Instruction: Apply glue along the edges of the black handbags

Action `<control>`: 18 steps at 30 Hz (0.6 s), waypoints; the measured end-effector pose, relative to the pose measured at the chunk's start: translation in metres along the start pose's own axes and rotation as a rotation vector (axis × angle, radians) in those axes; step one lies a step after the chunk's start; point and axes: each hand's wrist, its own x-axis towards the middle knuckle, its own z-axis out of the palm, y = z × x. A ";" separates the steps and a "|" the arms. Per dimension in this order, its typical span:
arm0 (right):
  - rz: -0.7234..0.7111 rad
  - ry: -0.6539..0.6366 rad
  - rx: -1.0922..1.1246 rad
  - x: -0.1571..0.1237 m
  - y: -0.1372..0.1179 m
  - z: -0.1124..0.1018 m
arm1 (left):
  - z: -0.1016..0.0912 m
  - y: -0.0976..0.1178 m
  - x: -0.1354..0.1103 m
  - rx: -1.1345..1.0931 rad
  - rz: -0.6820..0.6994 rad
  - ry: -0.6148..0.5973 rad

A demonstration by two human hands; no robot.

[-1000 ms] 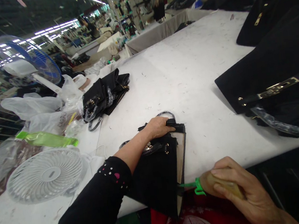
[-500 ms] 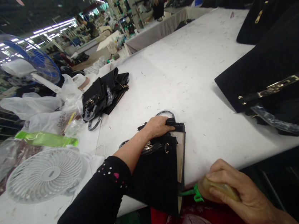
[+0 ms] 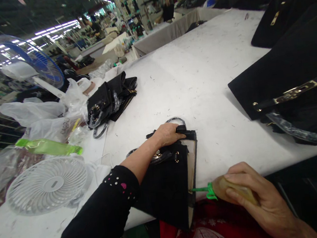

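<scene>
A black handbag with gold fittings lies at the table's front edge, its tan inner side showing along the right. My left hand grips the bag's upper end, fingers curled over the black edge. A handle loop wrapped in clear film rises just beyond it. In my right hand is a yellowish squeeze bottle, held sideways with fingers closed round it. Its long green nozzle points left, the tip at the bag's tan side. Whether the tip touches, or any liquid comes out, I cannot tell.
More black bags are stacked at the left, and large black bags stand at the right. A white fan, a green plastic bottle and plastic bags crowd the left side. A person works far behind the white table.
My right hand has moved slightly up with the bottle, and the nozzle tip now sits higher along the bag's tan side. My left hand and the bag stay put.
</scene>
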 end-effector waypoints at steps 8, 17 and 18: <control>0.019 -0.077 0.067 0.001 0.002 -0.005 | 0.002 -0.003 0.002 0.002 0.003 0.009; 0.047 0.296 -0.095 0.031 0.045 -0.013 | 0.002 -0.004 0.001 0.019 0.011 0.027; 0.046 0.312 -0.106 0.034 0.048 -0.013 | 0.002 -0.004 0.001 0.022 0.010 0.028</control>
